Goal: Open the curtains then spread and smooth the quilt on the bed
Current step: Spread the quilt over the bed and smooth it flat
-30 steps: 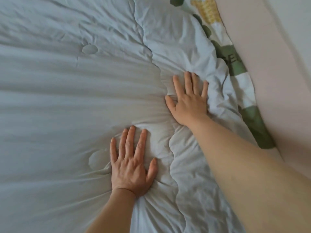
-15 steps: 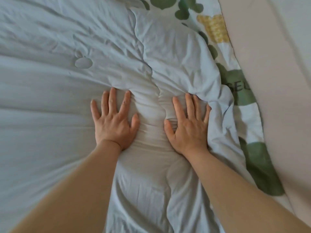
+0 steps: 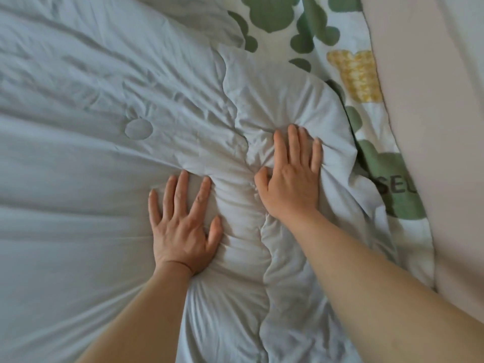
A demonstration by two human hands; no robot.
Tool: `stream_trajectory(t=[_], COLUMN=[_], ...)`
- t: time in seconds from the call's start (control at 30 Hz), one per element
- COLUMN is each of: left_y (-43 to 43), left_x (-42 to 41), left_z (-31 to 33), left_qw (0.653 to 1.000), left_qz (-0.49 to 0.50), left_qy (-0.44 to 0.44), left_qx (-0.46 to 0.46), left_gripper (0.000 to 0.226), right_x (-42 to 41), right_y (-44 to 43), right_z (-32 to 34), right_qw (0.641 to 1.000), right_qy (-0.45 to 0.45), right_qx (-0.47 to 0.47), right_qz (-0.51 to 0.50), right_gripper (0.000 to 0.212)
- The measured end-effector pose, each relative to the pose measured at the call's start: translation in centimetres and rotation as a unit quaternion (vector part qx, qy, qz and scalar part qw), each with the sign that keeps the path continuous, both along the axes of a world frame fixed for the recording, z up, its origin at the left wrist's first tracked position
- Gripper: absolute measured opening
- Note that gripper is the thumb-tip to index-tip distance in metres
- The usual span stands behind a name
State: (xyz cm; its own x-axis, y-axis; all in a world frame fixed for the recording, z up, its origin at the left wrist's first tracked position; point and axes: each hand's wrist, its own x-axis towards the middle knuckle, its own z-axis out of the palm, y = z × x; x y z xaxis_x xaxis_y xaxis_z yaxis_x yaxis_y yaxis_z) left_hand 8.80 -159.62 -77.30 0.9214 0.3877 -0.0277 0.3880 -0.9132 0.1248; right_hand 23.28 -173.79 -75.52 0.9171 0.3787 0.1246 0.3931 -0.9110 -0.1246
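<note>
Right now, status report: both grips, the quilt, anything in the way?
Left grip open, flat on quilt. Right grip open, flat near quilt's edge. Quilt ridged and wrinkled between them. Nothing blocking in view; patterned sheet exposed beyond edge.

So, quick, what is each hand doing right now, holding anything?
Left hand: open, fingers spread, pressing flat on the quilt, holding nothing.
Right hand: open, fingers straight, pressing the quilt near its edge, holding nothing.

1 left hand (image 3: 183, 231), 1 right hand (image 3: 290, 184), 1 quilt (image 3: 78, 192), 1 green-patterned sheet (image 3: 309, 30), perhaps 1 pinkish wall (image 3: 432, 127)
</note>
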Motion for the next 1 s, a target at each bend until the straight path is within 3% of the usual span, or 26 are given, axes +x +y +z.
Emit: stream_trajectory(t=[0.8, 1.0], left_y=[0.4, 2.8], left_x=[0.3, 3.0], left_z=[0.6, 0.9], left_qw=[0.999, 0.999], left_qz=[-0.002, -0.015], left_qy=[0.023, -0.021], left_qx=[-0.027, -0.047], left_gripper=[0.075, 0.08], right_x=[0.3, 0.4], right_y=[0.7, 0.8], right_z=[-1.2, -1.3], right_qw=[1.0, 1.0], right_qy=[-0.01, -0.01], right_qx=[0.0, 0.004], right_qz=[-0.021, -0.025], right_gripper=[0.074, 0.074])
